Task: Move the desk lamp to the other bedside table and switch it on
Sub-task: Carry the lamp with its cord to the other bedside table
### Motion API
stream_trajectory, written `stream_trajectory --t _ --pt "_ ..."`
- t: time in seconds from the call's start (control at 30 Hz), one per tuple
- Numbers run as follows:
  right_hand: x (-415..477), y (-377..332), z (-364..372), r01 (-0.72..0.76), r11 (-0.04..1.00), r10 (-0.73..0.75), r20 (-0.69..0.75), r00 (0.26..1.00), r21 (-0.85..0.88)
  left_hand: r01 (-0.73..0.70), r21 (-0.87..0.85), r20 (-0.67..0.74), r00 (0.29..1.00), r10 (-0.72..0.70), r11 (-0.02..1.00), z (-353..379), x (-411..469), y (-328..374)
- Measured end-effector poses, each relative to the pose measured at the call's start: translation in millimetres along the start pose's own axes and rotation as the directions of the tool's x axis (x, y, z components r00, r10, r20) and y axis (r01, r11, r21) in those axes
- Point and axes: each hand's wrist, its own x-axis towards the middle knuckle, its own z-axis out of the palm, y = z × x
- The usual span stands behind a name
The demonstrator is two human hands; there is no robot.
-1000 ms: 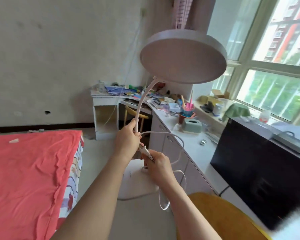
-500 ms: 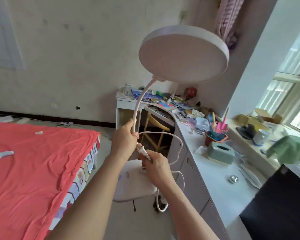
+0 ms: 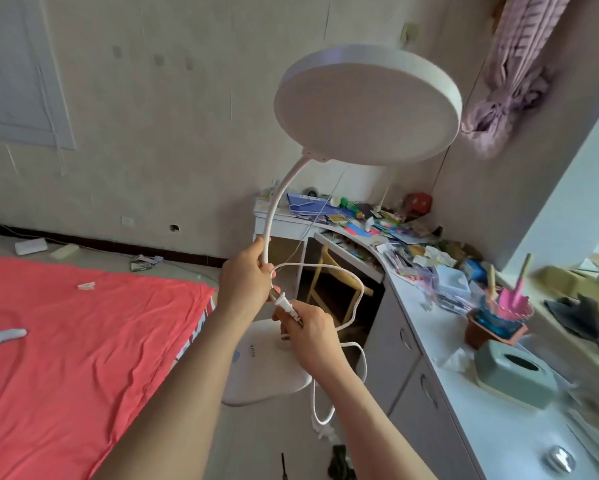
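A white desk lamp hangs in the air in front of me. Its round flat head (image 3: 367, 105) is up at the top centre and unlit. My left hand (image 3: 244, 280) grips the curved white neck (image 3: 274, 209) low down. The lamp's white base (image 3: 261, 367) hangs below both hands. My right hand (image 3: 313, 332) holds the white plug (image 3: 286, 306) and gathered loops of the white cord (image 3: 355, 299); a further loop dangles under my right wrist. No bedside table is in view.
A bed with a red sheet (image 3: 76, 348) fills the left. A long white desk (image 3: 464, 393) cluttered with papers, a pen pot (image 3: 499, 320) and a green tissue box (image 3: 514, 375) runs along the right. A wooden chair (image 3: 329, 289) is tucked under it. Litter lies on the floor between them.
My view has swung left, away from the window toward the far wall and bed. Both hands keep the same hold on the lamp neck and the plug.
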Motion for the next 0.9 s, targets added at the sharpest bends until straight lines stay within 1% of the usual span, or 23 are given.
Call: stream_trajectory --t 0.07,0.2,0.37,0.53,0.77,0.9 --pt "36.4 -5.2 9.2 -0.001 1.000 0.001 0.002 1.000 0.005 0.002 0.046 -0.021 1.000 -0.001 0.999 -1.0 37.4 -10.5" --pt "102.0 -15.4 27.0 0.020 1.000 -0.020 -0.005 1.000 -0.016 0.026 -0.020 0.025 0.999 -0.026 0.999 -3.4 103.0 -28.9" --pt "162.1 -19.6 45.8 0.011 1.000 -0.011 0.002 1.000 0.010 -0.009 0.045 -0.001 1.000 0.009 0.999 -1.2 163.7 -51.0" --pt "219.7 -11.7 59.1 0.018 1.000 -0.018 0.017 1.000 -0.004 0.042 -0.008 0.016 0.999 -0.042 0.999 11.8 215.7 -69.9" --pt "297.2 10.2 62.4 0.037 0.999 -0.037 0.046 0.998 0.004 0.069 0.050 -0.010 0.998 -0.069 0.996 41.4 280.6 -84.1" --pt "346.5 24.7 52.5 0.055 0.998 -0.055 0.081 0.995 0.012 0.093 0.052 -0.029 0.995 -0.091 0.994 65.4 322.7 -83.3"
